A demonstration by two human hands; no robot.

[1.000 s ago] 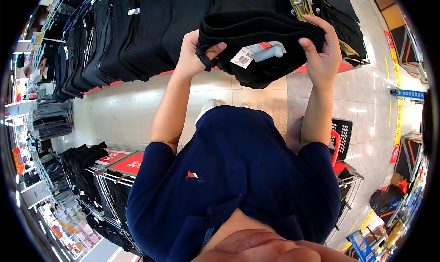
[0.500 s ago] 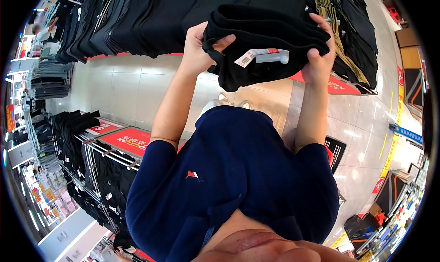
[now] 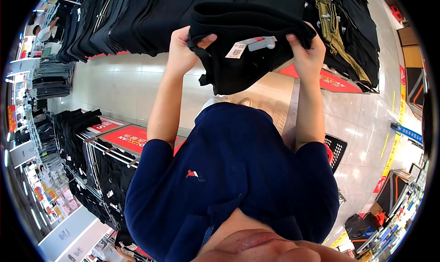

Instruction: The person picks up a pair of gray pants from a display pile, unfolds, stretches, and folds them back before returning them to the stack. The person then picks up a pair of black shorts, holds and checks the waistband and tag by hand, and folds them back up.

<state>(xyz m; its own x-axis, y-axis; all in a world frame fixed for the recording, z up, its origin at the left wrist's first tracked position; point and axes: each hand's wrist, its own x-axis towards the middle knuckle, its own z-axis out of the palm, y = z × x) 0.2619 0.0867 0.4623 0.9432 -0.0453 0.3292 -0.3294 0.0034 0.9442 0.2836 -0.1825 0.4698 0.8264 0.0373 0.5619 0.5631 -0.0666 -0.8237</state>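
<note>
Black trousers (image 3: 238,71), bunched up with a thick folded band at the top, are stretched between my two hands in front of my chest. My left hand (image 3: 188,42) grips the left end, its thumb over the near side and its other fingers partly hidden behind the cloth. At the right end, my right hand (image 3: 309,48) pinches the band between thumb and fingers. A white paper price tag (image 3: 236,50) with a barcode and a pale plastic security tag (image 3: 263,43) lie on the near side of the cloth.
Dark trousers (image 3: 151,23) hang in a long row beyond my hands, with khaki ones (image 3: 327,14) at the right. Another rack (image 3: 110,152) with red signs stands at left. A black perforated basket (image 3: 336,154) is by my right side. A person (image 3: 45,34) stands far left.
Both hands and the trousers have shifted left. My right hand has turned its grip, its thumb now lying over the near side of the band. The cloth hangs lower at its bottom.
</note>
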